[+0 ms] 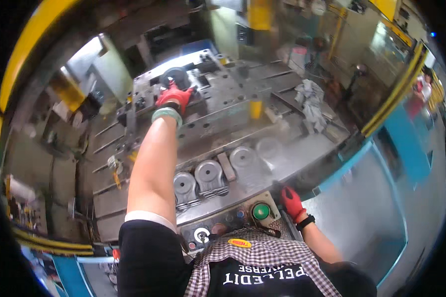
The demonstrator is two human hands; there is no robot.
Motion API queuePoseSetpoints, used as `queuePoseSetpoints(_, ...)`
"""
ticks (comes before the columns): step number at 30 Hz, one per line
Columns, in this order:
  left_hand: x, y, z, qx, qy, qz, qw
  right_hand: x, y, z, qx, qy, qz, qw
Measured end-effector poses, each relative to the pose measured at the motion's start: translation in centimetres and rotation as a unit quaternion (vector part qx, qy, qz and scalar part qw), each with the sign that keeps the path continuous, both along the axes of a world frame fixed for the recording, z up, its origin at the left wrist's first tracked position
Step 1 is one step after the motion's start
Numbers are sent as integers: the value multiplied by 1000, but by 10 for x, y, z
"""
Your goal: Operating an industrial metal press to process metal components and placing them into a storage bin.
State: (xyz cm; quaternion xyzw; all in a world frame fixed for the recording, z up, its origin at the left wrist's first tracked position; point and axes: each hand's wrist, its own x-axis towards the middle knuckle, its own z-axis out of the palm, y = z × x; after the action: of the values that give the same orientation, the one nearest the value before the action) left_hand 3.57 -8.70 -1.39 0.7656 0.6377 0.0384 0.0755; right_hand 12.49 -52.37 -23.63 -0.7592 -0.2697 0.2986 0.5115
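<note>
My left hand (176, 97), in a red glove, reaches far forward over the metal die (218, 94) of a press. Its fingers are spread at the near edge of a round dark metal part (175, 75); whether they touch it, I cannot tell. My right hand (293, 204), also red-gloved, is low at the right of the control panel (243, 218), near its large green button (260, 211). Thumb and fingers there stand apart, with nothing visible between them. Stamped round metal parts (208, 172) lie in a row along the front of the press bed.
A small block (226, 166) separates the stamped parts. A crumpled grey cloth (310, 104) lies on the bed's right side, near a yellow piece (255, 109). A blue-edged metal table (357, 208) stands at right. Yellow frame bars (396, 91) border the press; another person (423, 89) is far right.
</note>
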Motion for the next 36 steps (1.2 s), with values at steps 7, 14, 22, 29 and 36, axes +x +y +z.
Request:
queuePoseSetpoints(7, 32, 3, 8, -20, -98, 27, 995, 41, 39, 38, -15, -526, -31, 850)
queuePoseSetpoints(14, -57, 60, 15, -265, -602, -137, 740, 39, 70, 12, 180, 271, -79, 942)
queuePoseSetpoints(22, -240, -97, 0, -195, -602, -217, 743, 43, 84, 26, 262, 282, -36, 922)
queuePoseSetpoints(29, -391, -176, -97, -166, -552, 15, 817, 95, 72, -21, 156, 76, 120, 977)
queuePoseSetpoints(36, -421, -165, -219, -97, -268, 133, 949, 48, 70, 80, 250, 143, 108, 952)
